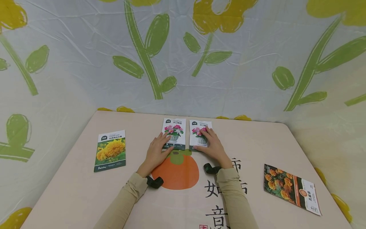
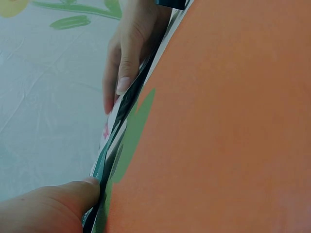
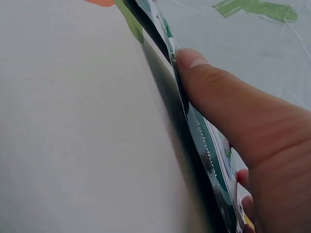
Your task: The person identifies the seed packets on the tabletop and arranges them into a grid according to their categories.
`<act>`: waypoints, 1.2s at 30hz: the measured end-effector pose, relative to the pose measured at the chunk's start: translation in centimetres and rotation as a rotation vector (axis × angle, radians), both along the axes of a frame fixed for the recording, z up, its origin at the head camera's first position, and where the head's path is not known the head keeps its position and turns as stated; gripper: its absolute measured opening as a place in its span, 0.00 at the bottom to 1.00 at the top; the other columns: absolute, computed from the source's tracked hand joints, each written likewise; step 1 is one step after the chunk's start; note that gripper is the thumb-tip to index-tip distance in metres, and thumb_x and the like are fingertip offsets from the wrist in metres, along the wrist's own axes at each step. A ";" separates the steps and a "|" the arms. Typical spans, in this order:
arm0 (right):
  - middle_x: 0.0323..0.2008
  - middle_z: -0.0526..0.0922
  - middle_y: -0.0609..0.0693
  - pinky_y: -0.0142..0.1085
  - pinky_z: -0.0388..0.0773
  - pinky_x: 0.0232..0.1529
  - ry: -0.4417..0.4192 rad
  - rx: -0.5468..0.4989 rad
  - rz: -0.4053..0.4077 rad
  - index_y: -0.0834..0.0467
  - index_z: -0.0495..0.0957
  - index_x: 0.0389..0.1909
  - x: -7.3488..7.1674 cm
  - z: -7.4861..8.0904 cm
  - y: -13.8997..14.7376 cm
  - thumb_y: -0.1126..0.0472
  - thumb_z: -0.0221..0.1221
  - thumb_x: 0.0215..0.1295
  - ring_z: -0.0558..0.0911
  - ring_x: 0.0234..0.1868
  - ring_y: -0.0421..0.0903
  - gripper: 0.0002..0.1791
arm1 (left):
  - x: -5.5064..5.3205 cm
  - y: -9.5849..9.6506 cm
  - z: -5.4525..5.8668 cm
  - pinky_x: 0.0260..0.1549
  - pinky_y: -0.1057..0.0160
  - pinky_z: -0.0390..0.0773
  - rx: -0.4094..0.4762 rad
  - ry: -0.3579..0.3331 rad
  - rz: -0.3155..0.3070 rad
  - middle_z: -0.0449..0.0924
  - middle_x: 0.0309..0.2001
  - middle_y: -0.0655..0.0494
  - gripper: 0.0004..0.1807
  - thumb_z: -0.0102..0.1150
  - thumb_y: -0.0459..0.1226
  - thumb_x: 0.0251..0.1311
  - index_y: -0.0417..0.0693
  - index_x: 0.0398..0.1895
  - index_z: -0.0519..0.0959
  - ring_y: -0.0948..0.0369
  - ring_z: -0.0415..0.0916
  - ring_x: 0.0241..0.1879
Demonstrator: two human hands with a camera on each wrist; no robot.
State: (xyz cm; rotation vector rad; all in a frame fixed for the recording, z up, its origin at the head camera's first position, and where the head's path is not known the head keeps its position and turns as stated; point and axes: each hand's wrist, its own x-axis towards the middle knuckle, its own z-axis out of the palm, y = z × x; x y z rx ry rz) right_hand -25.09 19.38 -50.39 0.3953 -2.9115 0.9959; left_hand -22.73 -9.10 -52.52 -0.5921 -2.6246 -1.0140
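Two white-and-green seed packets with pink flowers in a pot lie side by side at the far middle of the table, a narrow gap between them. My left hand (image 1: 155,153) rests on the lower left of the left packet (image 1: 179,133), fingers relaxed and thumb at its bottom edge. On the right packet (image 1: 196,136) my right hand (image 1: 213,147) lies with fingers spread over its right side. In the right wrist view, the thumb (image 3: 214,87) presses near the packet's green bottom edge, which stands slightly off the table. Both hands appear in the left wrist view.
A yellow sunflower seed packet (image 1: 111,150) lies at the left of the table (image 1: 77,187). An orange marigold packet (image 1: 292,189) lies slanted at the right. A printed persimmon (image 1: 178,173) and black characters mark the cloth. Flower-patterned curtain (image 1: 228,86) surrounds the table's back and sides.
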 end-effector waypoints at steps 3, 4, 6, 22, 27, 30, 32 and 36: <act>0.77 0.50 0.60 0.64 0.46 0.71 0.004 -0.002 0.002 0.56 0.63 0.74 -0.1 0.0 0.0 0.45 0.72 0.54 0.44 0.77 0.63 0.48 | 0.0 0.0 0.0 0.69 0.39 0.53 -0.004 -0.003 0.004 0.66 0.70 0.42 0.30 0.65 0.43 0.64 0.41 0.67 0.73 0.44 0.56 0.73; 0.77 0.50 0.60 0.64 0.46 0.71 0.005 -0.005 0.002 0.56 0.64 0.74 -0.1 0.0 0.0 0.45 0.72 0.54 0.44 0.77 0.63 0.48 | 0.0 0.0 0.0 0.69 0.39 0.54 -0.007 -0.004 0.005 0.66 0.70 0.42 0.30 0.64 0.44 0.64 0.42 0.67 0.73 0.44 0.56 0.73; 0.77 0.50 0.60 0.64 0.46 0.71 0.005 -0.008 0.004 0.56 0.64 0.74 -0.1 0.0 0.0 0.45 0.72 0.54 0.44 0.77 0.62 0.48 | -0.1 0.0 -0.1 0.70 0.39 0.54 -0.010 -0.006 0.007 0.66 0.70 0.42 0.30 0.64 0.44 0.64 0.42 0.67 0.73 0.44 0.56 0.73; 0.78 0.48 0.57 0.62 0.45 0.72 -0.006 -0.064 0.023 0.55 0.61 0.75 -0.2 -0.2 0.4 0.45 0.71 0.55 0.42 0.78 0.60 0.49 | -0.1 -0.2 -0.1 0.69 0.38 0.53 0.044 -0.008 -0.013 0.64 0.71 0.42 0.29 0.64 0.43 0.64 0.41 0.67 0.73 0.43 0.54 0.73; 0.78 0.49 0.58 0.62 0.45 0.72 0.004 -0.060 0.025 0.58 0.60 0.75 -0.2 -0.1 0.5 0.45 0.72 0.55 0.43 0.77 0.62 0.50 | -0.3 -0.5 -0.2 0.70 0.40 0.52 0.125 -0.090 -0.008 0.61 0.73 0.46 0.29 0.63 0.42 0.66 0.41 0.67 0.72 0.46 0.50 0.75; 0.78 0.49 0.59 0.62 0.45 0.72 0.010 -0.055 0.026 0.59 0.60 0.75 -0.2 -0.2 0.5 0.45 0.71 0.55 0.43 0.77 0.62 0.50 | -0.3 -0.9 0.1 0.70 0.41 0.53 0.166 -0.124 -0.012 0.60 0.74 0.45 0.29 0.62 0.42 0.67 0.39 0.68 0.71 0.45 0.50 0.75; 0.78 0.49 0.59 0.62 0.45 0.72 0.007 -0.051 0.028 0.59 0.59 0.75 -0.2 -0.1 0.4 0.46 0.71 0.56 0.43 0.77 0.62 0.50 | -0.3 -1.2 0.4 0.70 0.41 0.53 0.177 -0.124 -0.015 0.60 0.73 0.43 0.29 0.62 0.41 0.67 0.37 0.67 0.71 0.44 0.50 0.75; 0.78 0.48 0.59 0.62 0.45 0.72 -0.002 -0.051 0.033 0.59 0.59 0.75 -0.2 0.0 0.3 0.45 0.71 0.56 0.43 0.77 0.62 0.50 | -0.3 -1.9 1.2 0.70 0.41 0.53 0.205 -0.139 -0.022 0.61 0.73 0.42 0.28 0.62 0.39 0.67 0.36 0.67 0.71 0.43 0.51 0.74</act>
